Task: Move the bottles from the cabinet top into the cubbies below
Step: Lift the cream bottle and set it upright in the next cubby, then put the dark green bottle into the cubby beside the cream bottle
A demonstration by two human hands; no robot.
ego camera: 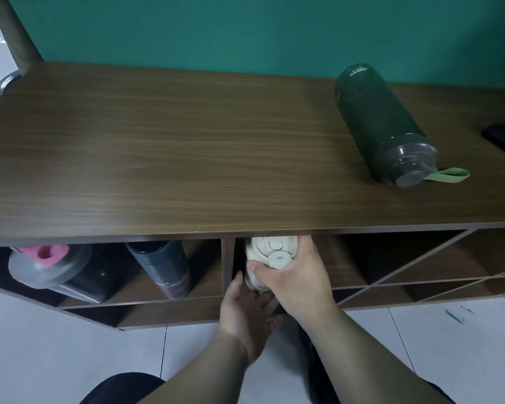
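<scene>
Both forearms reach in from the bottom: right hand [292, 275] is wrapped tight round the cream bottle [267, 255] at the mouth of the middle cubby [347, 258], left hand [245, 313] cupped open-fingered under it. Green bottle [382, 123] lies sideways on the cabinet top [158, 147], two more bottles in the left cubby [204, 258]

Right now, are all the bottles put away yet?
Not quite. Two are already in the left cubby: a clear bottle with a pink lid and a dark bottle. The right hand is pushing a cream bottle into the middle cubby while the left hand steadies it from below. One green bottle still lies on the cabinet top.
</scene>
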